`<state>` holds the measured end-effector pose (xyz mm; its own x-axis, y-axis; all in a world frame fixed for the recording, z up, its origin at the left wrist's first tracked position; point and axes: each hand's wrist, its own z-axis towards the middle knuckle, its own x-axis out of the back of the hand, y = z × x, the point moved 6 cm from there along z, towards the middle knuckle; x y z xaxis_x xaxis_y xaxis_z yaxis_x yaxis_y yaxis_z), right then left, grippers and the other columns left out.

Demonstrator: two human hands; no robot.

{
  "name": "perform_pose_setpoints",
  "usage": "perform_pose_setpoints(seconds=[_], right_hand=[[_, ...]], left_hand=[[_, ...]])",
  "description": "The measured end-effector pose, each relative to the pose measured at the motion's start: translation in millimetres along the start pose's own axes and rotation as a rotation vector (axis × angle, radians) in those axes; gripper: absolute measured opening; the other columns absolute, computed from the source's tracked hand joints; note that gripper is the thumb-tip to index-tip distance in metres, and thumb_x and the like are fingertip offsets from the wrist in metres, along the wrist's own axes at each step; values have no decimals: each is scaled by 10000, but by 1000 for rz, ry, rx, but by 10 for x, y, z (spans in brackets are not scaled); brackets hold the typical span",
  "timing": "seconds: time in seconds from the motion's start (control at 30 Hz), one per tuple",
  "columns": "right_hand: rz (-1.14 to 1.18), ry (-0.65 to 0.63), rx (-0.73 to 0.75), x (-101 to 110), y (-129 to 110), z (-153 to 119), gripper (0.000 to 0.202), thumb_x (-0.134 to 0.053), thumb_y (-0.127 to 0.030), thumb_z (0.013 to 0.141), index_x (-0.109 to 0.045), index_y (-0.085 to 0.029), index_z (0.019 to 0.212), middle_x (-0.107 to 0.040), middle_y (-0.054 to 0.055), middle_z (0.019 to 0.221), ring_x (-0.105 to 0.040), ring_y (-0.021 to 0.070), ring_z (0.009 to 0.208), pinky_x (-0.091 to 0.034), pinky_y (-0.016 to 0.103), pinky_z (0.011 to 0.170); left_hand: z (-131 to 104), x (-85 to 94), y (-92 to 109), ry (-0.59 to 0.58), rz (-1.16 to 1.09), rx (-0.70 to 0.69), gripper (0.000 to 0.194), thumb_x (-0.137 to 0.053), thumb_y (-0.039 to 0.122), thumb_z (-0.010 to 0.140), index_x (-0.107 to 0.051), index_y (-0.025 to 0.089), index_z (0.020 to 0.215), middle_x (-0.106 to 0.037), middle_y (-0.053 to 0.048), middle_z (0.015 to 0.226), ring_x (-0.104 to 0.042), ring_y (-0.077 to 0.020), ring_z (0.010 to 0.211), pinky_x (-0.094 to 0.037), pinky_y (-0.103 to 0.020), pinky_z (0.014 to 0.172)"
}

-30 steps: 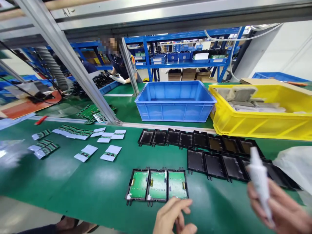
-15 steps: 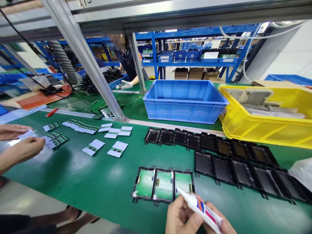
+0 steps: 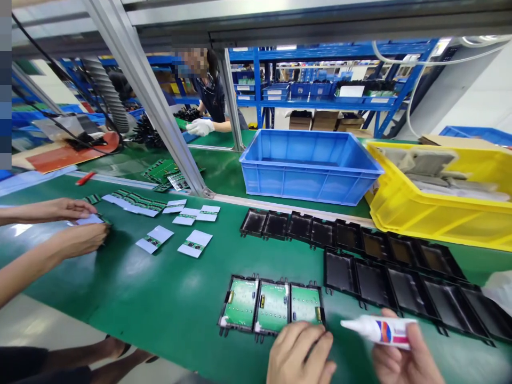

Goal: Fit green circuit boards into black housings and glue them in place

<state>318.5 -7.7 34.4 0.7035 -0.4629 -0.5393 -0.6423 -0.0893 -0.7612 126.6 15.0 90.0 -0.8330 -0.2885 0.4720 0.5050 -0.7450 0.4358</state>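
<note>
My right hand (image 3: 404, 354) grips a white glue tube (image 3: 378, 328), its pointed nozzle aimed left above the table. My left hand (image 3: 300, 354) is at the lower edge of the rightmost green circuit board (image 3: 306, 304) in its black case; its fingers are loosely bent, with a gap between them, and seem to hold nothing. Whether they touch the case is hard to tell. Two more cased boards, a middle board (image 3: 272, 304) and a left board (image 3: 241, 301), lie alongside, with white paste at their lower left corners.
Two rows of black cases (image 3: 374, 280) lie to the right. Behind them stand a blue bin (image 3: 312, 178) and a yellow bin (image 3: 440, 205) holding wrapped parts. At left, another person's hands (image 3: 82, 234) handle small boards near white-covered boards (image 3: 195, 244). A metal post (image 3: 156, 101) rises behind.
My right hand has carried the glue tube rightward, away from the rightmost board. My left hand has come off the tube. The co-worker's hands at left have moved right.
</note>
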Motion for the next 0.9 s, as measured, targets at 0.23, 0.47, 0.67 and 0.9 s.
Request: perform_pose_setpoints(seconds=[0.23, 0.47, 0.67, 0.9], right_hand=[[-630, 46, 539, -117, -539, -48, 273, -649, -423, 908, -783, -188, 947, -763, 77, 819, -699, 191, 568, -613, 216, 555], [-1346, -95, 1066, -535, -483, -358, 213, -568, -267, 953, -694, -238, 1123, -740, 40, 1004, -736, 170, 789, -586, 167, 723], [-1494, -211, 1155, -739, -339, -405, 315, -536, -191, 969, -606, -213, 1275, -694, 83, 1101, -714, 169, 927, -553, 184, 857], [-1501, -267, 1126, -780, -283, -388, 428, -536, -154, 960, -543, -243, 1379, -674, 60, 1135, -705, 147, 950, -565, 156, 804]], left_hand=[[-179, -108, -141, 107, 106, 21, 307, -448, 133, 979, -663, 195, 768, -666, 10, 653, -582, -114, 558, -535, -275, 681], [-134, -160, -11, 61, 95, -85, 245, -494, 60, 928, -679, 162, 804, -639, 8, 620, -521, -116, 503, -427, -287, 549], [-87, -142, 9, 47, 69, -99, 208, -529, 36, 905, -686, 147, 825, -669, -1, 656, -555, -112, 520, -445, -280, 575], [-128, -162, -8, 65, 35, -88, 212, -527, 30, 904, -685, 145, 823, -665, 1, 653, -568, -112, 525, -462, -279, 590]])
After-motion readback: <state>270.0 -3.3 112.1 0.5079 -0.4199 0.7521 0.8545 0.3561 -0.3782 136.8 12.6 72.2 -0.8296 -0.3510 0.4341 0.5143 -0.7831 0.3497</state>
